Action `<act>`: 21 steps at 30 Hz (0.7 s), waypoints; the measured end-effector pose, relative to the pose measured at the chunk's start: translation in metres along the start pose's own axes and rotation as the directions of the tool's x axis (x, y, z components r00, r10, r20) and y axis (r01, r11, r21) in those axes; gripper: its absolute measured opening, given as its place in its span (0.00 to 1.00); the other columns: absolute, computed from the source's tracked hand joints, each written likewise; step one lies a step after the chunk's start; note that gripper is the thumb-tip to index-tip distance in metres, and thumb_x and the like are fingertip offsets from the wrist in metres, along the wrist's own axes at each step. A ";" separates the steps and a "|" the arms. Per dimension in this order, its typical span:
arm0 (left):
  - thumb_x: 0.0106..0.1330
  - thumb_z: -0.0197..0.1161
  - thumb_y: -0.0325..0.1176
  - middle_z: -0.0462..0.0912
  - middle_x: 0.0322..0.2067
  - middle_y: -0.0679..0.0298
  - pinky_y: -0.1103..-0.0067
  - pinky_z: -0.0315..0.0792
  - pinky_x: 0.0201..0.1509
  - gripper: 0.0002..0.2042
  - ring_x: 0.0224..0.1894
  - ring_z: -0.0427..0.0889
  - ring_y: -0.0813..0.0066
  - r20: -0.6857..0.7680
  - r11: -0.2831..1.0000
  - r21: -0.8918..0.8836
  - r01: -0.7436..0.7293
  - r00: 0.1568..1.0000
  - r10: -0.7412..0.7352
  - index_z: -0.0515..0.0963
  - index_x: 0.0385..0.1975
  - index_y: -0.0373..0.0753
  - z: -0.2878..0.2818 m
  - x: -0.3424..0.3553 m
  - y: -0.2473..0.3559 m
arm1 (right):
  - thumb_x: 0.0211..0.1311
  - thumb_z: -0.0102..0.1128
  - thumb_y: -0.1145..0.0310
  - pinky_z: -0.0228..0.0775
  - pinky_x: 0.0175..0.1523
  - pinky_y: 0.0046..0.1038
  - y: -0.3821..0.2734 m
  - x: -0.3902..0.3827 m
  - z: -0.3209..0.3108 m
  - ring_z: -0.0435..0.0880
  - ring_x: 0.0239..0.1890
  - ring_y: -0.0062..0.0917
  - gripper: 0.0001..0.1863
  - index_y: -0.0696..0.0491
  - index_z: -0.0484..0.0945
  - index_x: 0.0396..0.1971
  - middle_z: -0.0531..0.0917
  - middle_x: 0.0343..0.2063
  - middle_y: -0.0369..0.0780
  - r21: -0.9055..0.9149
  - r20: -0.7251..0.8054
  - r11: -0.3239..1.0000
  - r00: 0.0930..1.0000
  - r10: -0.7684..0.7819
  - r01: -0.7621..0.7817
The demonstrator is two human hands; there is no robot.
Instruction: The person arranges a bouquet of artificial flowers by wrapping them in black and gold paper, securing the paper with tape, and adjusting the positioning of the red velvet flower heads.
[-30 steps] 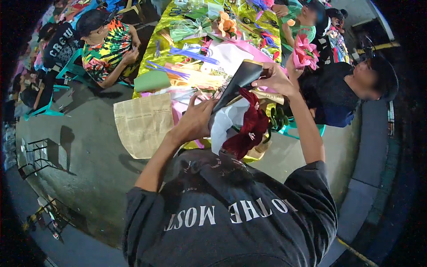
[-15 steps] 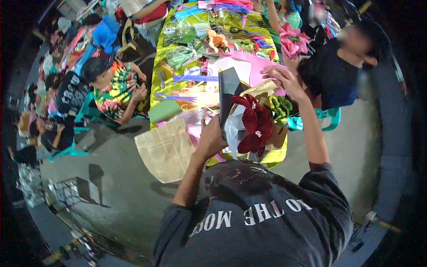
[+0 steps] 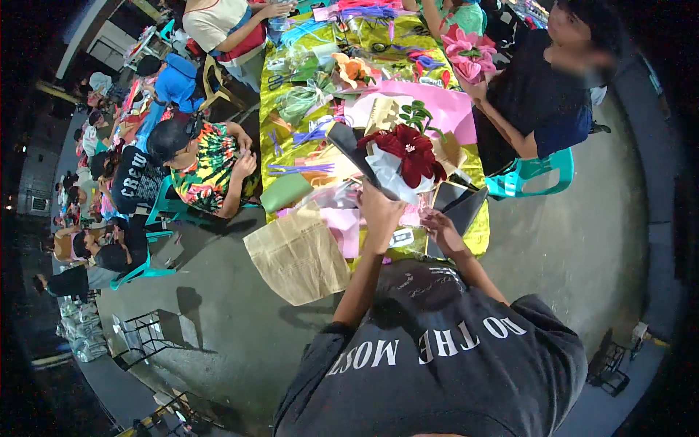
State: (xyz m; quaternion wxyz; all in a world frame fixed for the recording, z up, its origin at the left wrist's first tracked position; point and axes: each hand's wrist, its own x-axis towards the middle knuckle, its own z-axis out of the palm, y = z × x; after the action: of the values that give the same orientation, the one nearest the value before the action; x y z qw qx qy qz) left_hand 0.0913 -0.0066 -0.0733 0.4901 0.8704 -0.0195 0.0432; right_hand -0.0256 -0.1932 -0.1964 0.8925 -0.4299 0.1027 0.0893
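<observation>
My left hand (image 3: 381, 213) is closed around the lower part of a wrapped bouquet (image 3: 413, 154), held above the near part of the table. Its large dark red fuzzy flower points away from me, with a green leaf sprig (image 3: 416, 116) behind it. White tissue (image 3: 386, 169) sits inside the wrap, and black wrapping paper (image 3: 354, 151) stands up along the left side. Just right of the bouquet's base is my right hand (image 3: 443, 231), fingers bent together beside a sheet of black paper (image 3: 461, 207). Whatever is in those fingers is too small to make out.
A yellow-covered table (image 3: 477, 233) carries pink sheets (image 3: 437, 105), purple stems (image 3: 300, 169), an orange flower (image 3: 352, 69) and scissors (image 3: 275, 81). Brown paper (image 3: 298, 255) overhangs its left edge. Seated people flank it; the one at right holds a pink flower (image 3: 470, 54).
The bouquet has swung round so its flower faces away from me. My right hand has come down from the far right side to near the bouquet's base.
</observation>
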 end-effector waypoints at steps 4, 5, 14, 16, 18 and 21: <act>0.38 0.72 0.35 0.77 0.43 0.48 0.53 0.58 0.59 0.37 0.49 0.75 0.45 -0.010 0.997 0.064 -0.031 0.999 0.031 0.65 0.52 0.30 0.013 -0.006 -0.008 | 0.62 0.63 0.72 0.68 0.59 0.27 -0.029 0.001 0.059 0.74 0.56 0.26 0.28 0.58 0.65 0.61 0.76 0.53 0.41 -0.123 0.051 0.992 0.999 0.002 0.004; 0.38 0.72 0.35 0.77 0.41 0.48 0.56 0.61 0.57 0.36 0.47 0.76 0.45 -0.046 0.996 0.069 -0.055 0.997 0.058 0.66 0.51 0.30 0.018 -0.009 -0.006 | 0.62 0.64 0.73 0.67 0.60 0.28 -0.035 0.002 0.064 0.73 0.58 0.27 0.30 0.59 0.63 0.62 0.75 0.54 0.42 -0.168 0.040 0.985 0.999 -0.031 0.037; 0.47 0.71 0.35 0.76 0.43 0.43 0.57 0.67 0.48 0.29 0.45 0.75 0.43 -0.055 0.970 0.022 -0.241 0.969 0.242 0.69 0.47 0.26 0.047 -0.034 -0.011 | 0.59 0.69 0.70 0.63 0.65 0.28 -0.022 0.020 0.086 0.74 0.58 0.24 0.32 0.57 0.65 0.62 0.78 0.52 0.37 -0.047 -0.327 0.998 0.943 -0.065 0.053; 0.50 0.69 0.35 0.75 0.45 0.42 0.57 0.65 0.51 0.30 0.47 0.74 0.42 -0.061 0.973 0.030 -0.231 0.971 0.232 0.67 0.50 0.26 0.052 -0.036 -0.013 | 0.60 0.68 0.71 0.62 0.66 0.28 -0.023 0.022 0.085 0.74 0.58 0.25 0.35 0.56 0.61 0.64 0.78 0.54 0.37 -0.086 -0.280 0.993 0.955 -0.099 0.078; 0.51 0.67 0.36 0.73 0.48 0.40 0.56 0.62 0.56 0.33 0.51 0.72 0.41 -0.024 0.985 -0.130 -0.116 0.993 0.114 0.63 0.55 0.26 0.048 -0.039 0.008 | 0.58 0.69 0.69 0.60 0.67 0.30 -0.023 0.024 0.074 0.72 0.60 0.25 0.38 0.55 0.59 0.66 0.74 0.57 0.38 -0.154 -0.220 0.980 0.962 -0.161 0.128; 0.52 0.67 0.35 0.73 0.47 0.41 0.56 0.62 0.57 0.33 0.51 0.71 0.40 -0.018 0.965 -0.124 -0.231 0.973 0.230 0.64 0.56 0.27 0.052 -0.039 0.000 | 0.57 0.71 0.64 0.60 0.66 0.32 -0.013 0.035 0.054 0.68 0.62 0.25 0.40 0.54 0.58 0.66 0.68 0.61 0.39 -0.295 -0.111 0.917 0.944 -0.312 0.269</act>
State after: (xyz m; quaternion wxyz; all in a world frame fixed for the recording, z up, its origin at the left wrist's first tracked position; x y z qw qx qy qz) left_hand 0.0553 -0.0513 -0.1035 0.5354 0.8297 -0.1224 0.1001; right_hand 0.0166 -0.1563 -0.1633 0.8163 -0.5663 0.0933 -0.0649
